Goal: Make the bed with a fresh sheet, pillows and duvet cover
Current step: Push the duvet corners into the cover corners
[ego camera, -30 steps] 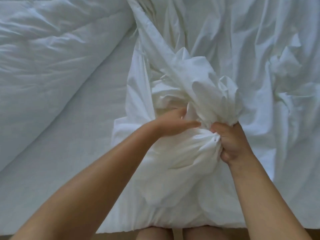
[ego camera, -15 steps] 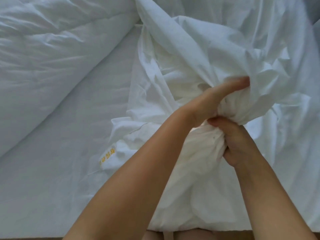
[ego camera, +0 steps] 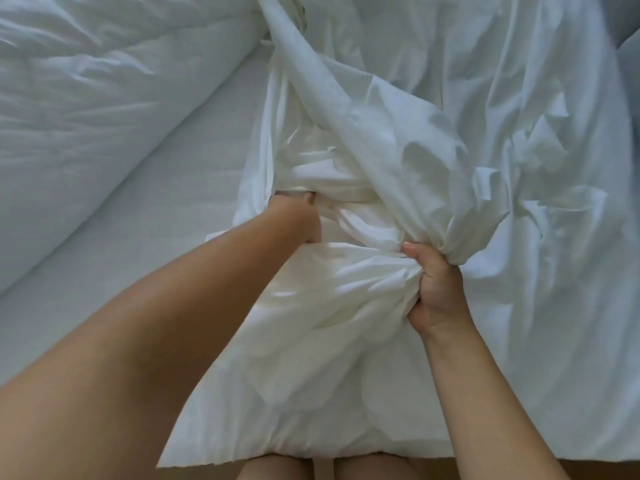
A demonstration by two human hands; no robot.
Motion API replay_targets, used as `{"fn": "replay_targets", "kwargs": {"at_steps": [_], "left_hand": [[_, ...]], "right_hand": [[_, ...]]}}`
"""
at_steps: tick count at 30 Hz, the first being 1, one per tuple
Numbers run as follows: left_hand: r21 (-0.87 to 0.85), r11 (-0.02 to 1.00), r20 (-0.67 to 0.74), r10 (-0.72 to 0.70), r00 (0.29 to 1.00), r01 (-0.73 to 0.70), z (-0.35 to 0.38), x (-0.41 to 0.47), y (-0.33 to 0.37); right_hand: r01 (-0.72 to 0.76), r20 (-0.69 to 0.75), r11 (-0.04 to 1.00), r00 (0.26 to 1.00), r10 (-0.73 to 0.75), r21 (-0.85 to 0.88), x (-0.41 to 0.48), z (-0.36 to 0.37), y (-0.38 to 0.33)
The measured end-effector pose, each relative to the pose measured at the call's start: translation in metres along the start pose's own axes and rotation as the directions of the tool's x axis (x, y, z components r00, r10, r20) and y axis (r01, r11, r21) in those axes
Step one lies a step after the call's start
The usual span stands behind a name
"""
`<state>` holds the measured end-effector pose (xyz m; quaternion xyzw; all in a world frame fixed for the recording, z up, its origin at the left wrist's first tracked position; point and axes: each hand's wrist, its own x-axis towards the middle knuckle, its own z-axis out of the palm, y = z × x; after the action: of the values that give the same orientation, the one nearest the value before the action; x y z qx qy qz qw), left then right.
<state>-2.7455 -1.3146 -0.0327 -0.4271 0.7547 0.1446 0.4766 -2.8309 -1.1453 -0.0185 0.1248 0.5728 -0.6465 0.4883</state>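
Note:
A white duvet cover (ego camera: 467, 140) lies crumpled over the right half of the bed, bunched toward me in the middle. My right hand (ego camera: 434, 289) grips a thick gather of that cloth, thumb on top. My left hand (ego camera: 299, 216) reaches into the folds at the cover's left side; its fingers are buried in the fabric and curl round a fold. A plump white duvet (ego camera: 97, 109) lies rolled along the upper left. The fitted sheet (ego camera: 121, 258) shows between the duvet and the cover.
The bed's near edge (ego camera: 588, 460) runs along the bottom, with a strip of brown floor below it. My bare legs (ego camera: 311, 467) stand against that edge. A grey patch (ego camera: 630, 15) shows at the top right corner.
My left hand has come back from above my right hand and moved left and down into the folds. The raised bunch of cloth has dropped. My right hand keeps its grip.

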Motion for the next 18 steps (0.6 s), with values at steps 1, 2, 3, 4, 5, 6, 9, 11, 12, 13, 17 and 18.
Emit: {"fn": "replay_targets", "kwargs": {"at_steps": [1, 2, 3, 4, 5, 6, 9, 11, 12, 13, 17, 18], "left_hand": [[0.004, 0.999, -0.014, -0.050, 0.999, 0.050, 0.001, 0.005, -0.012], [-0.021, 0.997, -0.054, -0.072, 0.996, 0.071, 0.001, 0.009, -0.023], [-0.058, 0.996, -0.117, -0.074, 0.990, 0.068, 0.001, 0.014, -0.031], [-0.109, 0.993, -0.194, -0.070, 0.978, 0.049, -0.001, 0.017, -0.038], [-0.173, 0.985, -0.264, -0.074, 0.962, 0.028, -0.004, 0.020, -0.044], [-0.239, 0.971, -0.324, -0.097, 0.941, 0.018, -0.009, 0.021, -0.048], [-0.339, 0.937, -0.414, -0.226, 0.882, 0.081, -0.019, 0.025, -0.052], [-0.281, 0.948, -0.401, -0.256, 0.880, 0.148, -0.019, 0.027, -0.053], [-0.281, 0.948, -0.378, -0.252, 0.891, 0.149, -0.018, 0.027, -0.055], [-0.274, 0.951, -0.337, -0.231, 0.913, 0.140, -0.019, 0.028, -0.057], [-0.181, 0.983, -0.321, -0.024, 0.947, -0.036, -0.016, 0.002, -0.033], [-0.242, 0.951, -0.297, 0.116, 0.948, -0.192, -0.009, -0.006, -0.024]], "right_hand": [[0.017, 0.014, 0.999, 1.000, -0.017, -0.028, -0.001, 0.001, 0.002], [0.039, 0.035, 0.998, 0.999, -0.037, -0.059, -0.003, 0.003, 0.004], [0.061, 0.054, 0.995, 0.997, -0.056, -0.082, -0.004, 0.005, 0.006], [0.076, 0.058, 0.993, 0.996, -0.071, -0.093, -0.005, 0.007, 0.007], [0.083, 0.047, 0.992, 0.996, -0.079, -0.094, -0.006, 0.010, 0.008], [0.089, 0.028, 0.992, 0.996, -0.086, -0.092, -0.006, 0.012, 0.008], [0.141, -0.027, 0.982, 0.989, -0.146, -0.128, -0.009, 0.015, 0.009], [0.184, -0.042, 0.968, 0.980, -0.194, -0.171, -0.012, 0.020, 0.008], [0.199, -0.055, 0.965, 0.976, -0.211, -0.173, -0.012, 0.021, 0.007], [0.208, -0.073, 0.964, 0.972, -0.222, -0.166, -0.012, 0.021, 0.007], [0.186, -0.097, 0.975, 0.975, -0.198, -0.120, -0.007, 0.014, 0.006], [0.178, -0.094, 0.979, 0.978, -0.187, -0.101, -0.006, 0.013, 0.006]]}}
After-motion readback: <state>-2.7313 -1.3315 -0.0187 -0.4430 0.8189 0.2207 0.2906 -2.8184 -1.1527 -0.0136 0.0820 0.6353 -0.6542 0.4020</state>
